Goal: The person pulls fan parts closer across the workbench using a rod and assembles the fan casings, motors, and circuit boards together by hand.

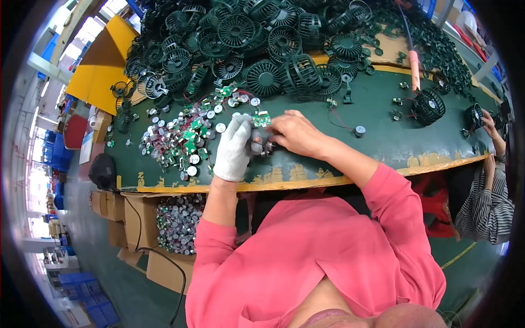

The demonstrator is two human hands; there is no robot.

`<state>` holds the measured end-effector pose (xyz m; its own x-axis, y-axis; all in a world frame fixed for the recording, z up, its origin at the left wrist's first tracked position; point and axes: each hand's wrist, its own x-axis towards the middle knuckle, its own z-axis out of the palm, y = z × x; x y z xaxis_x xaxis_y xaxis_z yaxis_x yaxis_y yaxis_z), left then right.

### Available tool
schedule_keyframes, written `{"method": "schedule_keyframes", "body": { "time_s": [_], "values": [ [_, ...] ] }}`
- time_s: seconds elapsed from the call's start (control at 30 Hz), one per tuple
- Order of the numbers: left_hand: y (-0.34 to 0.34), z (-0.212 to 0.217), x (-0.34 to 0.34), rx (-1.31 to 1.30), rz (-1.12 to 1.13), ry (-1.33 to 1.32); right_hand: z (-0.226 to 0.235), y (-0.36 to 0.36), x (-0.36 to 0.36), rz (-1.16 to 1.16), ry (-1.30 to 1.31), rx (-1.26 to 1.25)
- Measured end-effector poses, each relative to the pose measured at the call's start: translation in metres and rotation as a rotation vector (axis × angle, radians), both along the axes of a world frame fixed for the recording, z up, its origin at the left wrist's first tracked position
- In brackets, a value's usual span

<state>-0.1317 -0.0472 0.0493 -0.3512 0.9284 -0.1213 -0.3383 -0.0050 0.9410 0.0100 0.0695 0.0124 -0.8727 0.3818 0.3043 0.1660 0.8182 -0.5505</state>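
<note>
My left hand wears a pale glove with greyed fingertips. It is closed around a small green circuit board, which sticks out above the fingers. My bare right hand meets it from the right, fingers bent in close by the board's edge. A small dark part shows between the two hands; its kind cannot be made out. Left of the glove spreads a pile of small round motors wired to green boards. A single motor on red wires lies right of my right hand.
Dark green fan cages are heaped along the table's far side. At the right, a pink-handled tool hangs above another cage. A co-worker's hand holds a cage there. Below the table stands a box of motors.
</note>
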Motion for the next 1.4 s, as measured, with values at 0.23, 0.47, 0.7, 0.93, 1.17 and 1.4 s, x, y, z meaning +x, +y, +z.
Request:
{"method": "schedule_keyframes", "body": {
  "time_s": [0.23,0.47,0.7,0.93,1.17,1.4],
  "values": [
    [-0.006,-0.029,-0.014,0.164,-0.183,0.234,0.032,-0.003,0.023,0.039,0.073,-0.866],
    [0.002,-0.042,0.000,0.390,-0.308,-0.060,0.025,-0.001,0.039,-0.167,0.427,-1.373],
    [0.001,-0.024,0.009,0.090,-0.020,0.046,0.027,0.007,0.061,-0.074,0.627,-1.492],
    [-0.018,-0.004,0.003,0.231,0.406,0.970,0.050,-0.015,0.057,0.027,0.612,-1.016],
    [-0.029,-0.067,0.034,0.194,-0.330,0.421,0.040,-0.066,0.044,0.304,0.363,0.136],
    [-0.026,-0.027,0.040,-0.019,-0.155,-0.349,0.069,0.023,0.059,0.051,0.259,0.131]
  ]
}}
